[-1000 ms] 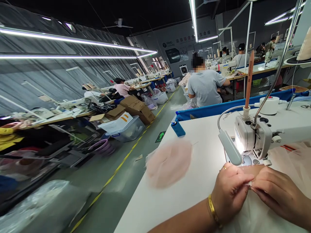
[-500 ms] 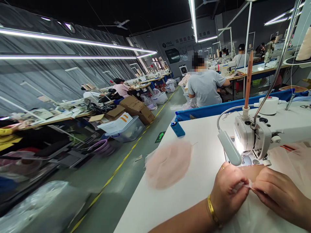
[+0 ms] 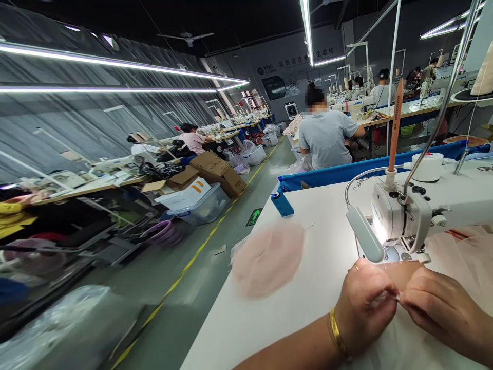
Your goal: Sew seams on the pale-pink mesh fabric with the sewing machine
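Note:
My left hand (image 3: 362,303), with a gold bangle and a ring, is pinched on a small piece of pale fabric (image 3: 389,297) right in front of the sewing machine (image 3: 400,216). My right hand (image 3: 442,308) meets it from the right, fingertips pinched on the same piece. A sheet of thin whitish fabric (image 3: 400,344) lies under both hands. A round stack of pink fabric pieces (image 3: 267,259) lies on the white table (image 3: 323,226) to the left of my hands.
A blue block (image 3: 282,204) sits at the table's far left corner, and a white tape roll (image 3: 427,167) behind the machine. A person in a grey shirt (image 3: 325,136) sits at the station ahead. An aisle with cardboard boxes (image 3: 217,172) and bins runs on the left.
My hands stay together at the machine; the fingers shift slightly on the small fabric piece. Nothing else moved.

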Demonstrator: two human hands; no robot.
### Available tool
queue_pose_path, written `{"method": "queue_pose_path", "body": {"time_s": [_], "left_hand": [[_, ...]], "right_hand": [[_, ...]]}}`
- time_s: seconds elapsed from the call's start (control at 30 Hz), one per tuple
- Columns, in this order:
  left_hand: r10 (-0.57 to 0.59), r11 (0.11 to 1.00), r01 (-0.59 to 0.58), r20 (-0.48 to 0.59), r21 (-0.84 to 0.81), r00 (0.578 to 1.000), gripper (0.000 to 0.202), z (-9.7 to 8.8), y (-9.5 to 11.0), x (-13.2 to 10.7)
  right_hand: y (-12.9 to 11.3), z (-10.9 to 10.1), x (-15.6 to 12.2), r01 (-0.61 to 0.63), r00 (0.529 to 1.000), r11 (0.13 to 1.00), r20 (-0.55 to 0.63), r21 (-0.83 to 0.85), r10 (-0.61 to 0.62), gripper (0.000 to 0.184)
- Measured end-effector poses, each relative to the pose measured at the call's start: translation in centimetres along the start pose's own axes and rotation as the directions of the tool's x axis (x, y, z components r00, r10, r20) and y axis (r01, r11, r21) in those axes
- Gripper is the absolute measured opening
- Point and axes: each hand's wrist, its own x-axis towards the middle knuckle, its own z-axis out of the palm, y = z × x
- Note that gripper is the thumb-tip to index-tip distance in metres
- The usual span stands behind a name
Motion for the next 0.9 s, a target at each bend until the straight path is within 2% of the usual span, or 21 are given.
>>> {"method": "queue_pose_path", "body": {"time_s": [0.33,0.63,0.9], "left_hand": [[0.014,0.999,-0.015,-0.024,-0.041,1.0,0.019,0.05,-0.24,-0.12],[-0.022,1.0,0.023,-0.028,0.021,0.999,0.011,-0.06,-0.02,-0.15],[-0.008,1.0,0.008,-0.022,-0.029,1.0,0.011,-0.2,-0.1,0.04]], "right_hand": [[0.06,0.08,-0.05,0.0,1.0,1.0,-0.01,0.006,0.0,0.018],[-0.06,-0.04,0.2,-0.009,1.0,1.0,-0.007,-0.012,0.009,0.019],[0.01,0.05,-0.16,0.009,1.0,1.0,-0.007,-0.021,-0.009,0.022]]}}
